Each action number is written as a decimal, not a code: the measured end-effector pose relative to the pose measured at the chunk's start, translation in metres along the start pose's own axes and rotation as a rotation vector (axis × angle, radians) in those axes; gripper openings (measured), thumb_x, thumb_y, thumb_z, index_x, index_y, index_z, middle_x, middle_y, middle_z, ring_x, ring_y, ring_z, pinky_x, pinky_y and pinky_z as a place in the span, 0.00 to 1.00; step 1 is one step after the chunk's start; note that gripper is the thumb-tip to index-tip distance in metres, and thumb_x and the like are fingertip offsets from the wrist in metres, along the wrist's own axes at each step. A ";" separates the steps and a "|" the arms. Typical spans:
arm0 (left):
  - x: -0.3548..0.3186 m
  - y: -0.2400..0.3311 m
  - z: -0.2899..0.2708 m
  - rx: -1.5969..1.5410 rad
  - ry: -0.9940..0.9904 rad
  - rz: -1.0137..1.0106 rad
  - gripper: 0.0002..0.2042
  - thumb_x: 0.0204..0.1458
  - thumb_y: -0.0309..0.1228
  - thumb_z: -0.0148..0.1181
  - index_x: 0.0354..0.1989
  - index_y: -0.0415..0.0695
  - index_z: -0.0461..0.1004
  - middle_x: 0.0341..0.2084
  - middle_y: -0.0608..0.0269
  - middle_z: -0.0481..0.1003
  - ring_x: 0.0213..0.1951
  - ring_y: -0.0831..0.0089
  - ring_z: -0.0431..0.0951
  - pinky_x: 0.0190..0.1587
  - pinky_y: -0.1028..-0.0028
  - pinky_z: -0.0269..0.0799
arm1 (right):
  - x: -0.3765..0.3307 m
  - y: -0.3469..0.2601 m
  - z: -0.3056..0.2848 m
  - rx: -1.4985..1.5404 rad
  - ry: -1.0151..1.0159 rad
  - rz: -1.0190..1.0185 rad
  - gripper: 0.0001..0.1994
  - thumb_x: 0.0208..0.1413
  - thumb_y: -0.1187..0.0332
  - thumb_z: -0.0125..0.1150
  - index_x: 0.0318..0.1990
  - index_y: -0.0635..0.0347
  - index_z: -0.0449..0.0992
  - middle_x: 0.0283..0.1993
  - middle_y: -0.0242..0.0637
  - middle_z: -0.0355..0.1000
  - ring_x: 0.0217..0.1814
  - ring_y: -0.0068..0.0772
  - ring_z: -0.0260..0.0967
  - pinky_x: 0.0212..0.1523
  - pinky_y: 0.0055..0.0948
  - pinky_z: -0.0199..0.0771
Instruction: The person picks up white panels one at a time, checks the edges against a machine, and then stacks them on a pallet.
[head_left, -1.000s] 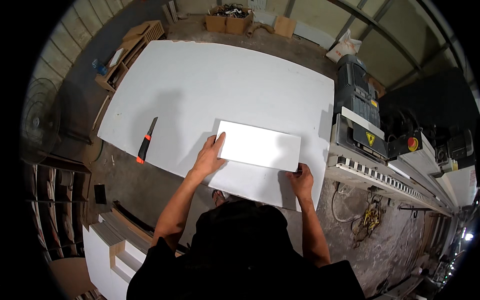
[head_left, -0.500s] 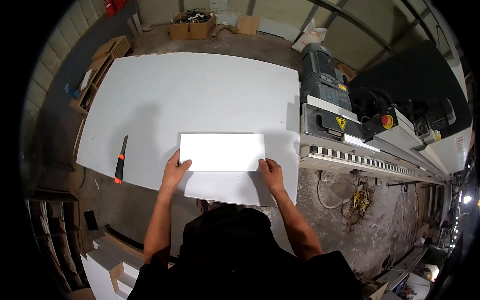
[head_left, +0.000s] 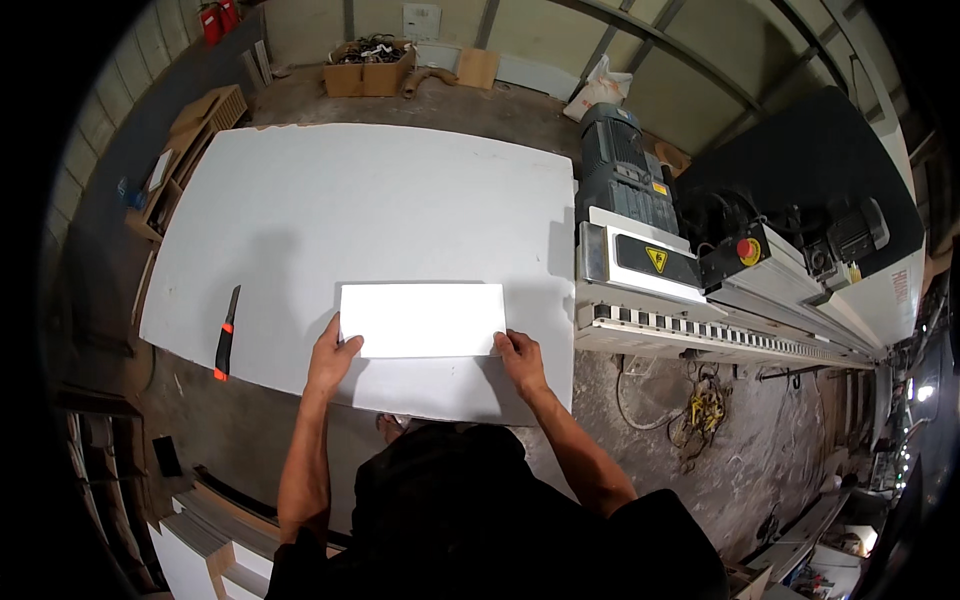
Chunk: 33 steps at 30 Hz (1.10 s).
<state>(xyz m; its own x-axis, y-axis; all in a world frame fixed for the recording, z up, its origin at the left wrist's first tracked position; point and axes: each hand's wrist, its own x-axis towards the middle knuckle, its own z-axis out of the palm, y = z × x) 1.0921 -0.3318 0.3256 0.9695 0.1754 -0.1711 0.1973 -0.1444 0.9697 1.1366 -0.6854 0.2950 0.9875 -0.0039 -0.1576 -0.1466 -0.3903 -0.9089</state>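
Person, head cam view, seen from above. Dark/black short-sleeve top, fills lower centre of frame; fabric plain, no visible print or markings. Sleeves end above elbow; both forearms bare. Left hand (head_left: 331, 357) bare, no glove, no ring or watch visible. Right hand (head_left: 521, 360) bare, same, wrist w/o band. No cuffs or straps seen on either arm. Lower body mostly hidden by torso; something at floor level below chest, too small to tell.
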 end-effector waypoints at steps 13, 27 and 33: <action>0.000 -0.014 0.002 0.280 0.356 0.119 0.32 0.52 0.27 0.63 0.64 0.32 0.59 0.52 0.45 0.71 0.52 0.61 0.73 0.55 0.70 0.68 | 0.101 -0.008 -0.057 1.259 0.007 0.152 0.21 0.64 0.48 0.52 0.23 0.51 0.64 0.22 0.28 0.62 0.28 0.27 0.59 0.34 0.25 0.63; -0.034 0.062 0.127 -0.341 -0.037 0.075 0.33 0.55 0.26 0.61 0.68 0.35 0.53 0.39 0.59 0.77 0.38 0.77 0.75 0.42 0.78 0.72 | -0.035 -0.072 0.051 0.916 0.048 0.469 0.08 0.58 0.69 0.64 0.33 0.60 0.71 0.31 0.34 0.72 0.29 0.26 0.67 0.31 0.26 0.71; -0.031 0.068 0.085 -0.546 0.070 -0.030 0.34 0.53 0.17 0.56 0.70 0.38 0.52 0.32 0.68 0.73 0.33 0.82 0.72 0.38 0.82 0.69 | -0.061 -0.090 0.074 1.180 -0.148 0.552 0.06 0.59 0.67 0.63 0.35 0.58 0.74 0.30 0.31 0.73 0.31 0.25 0.70 0.33 0.24 0.71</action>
<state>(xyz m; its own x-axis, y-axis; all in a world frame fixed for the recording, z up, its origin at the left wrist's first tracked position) 1.0874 -0.4302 0.3816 0.9490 0.2388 -0.2061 0.1025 0.3846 0.9174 1.0849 -0.5820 0.3581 0.7770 0.2267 -0.5873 -0.5635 0.6665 -0.4882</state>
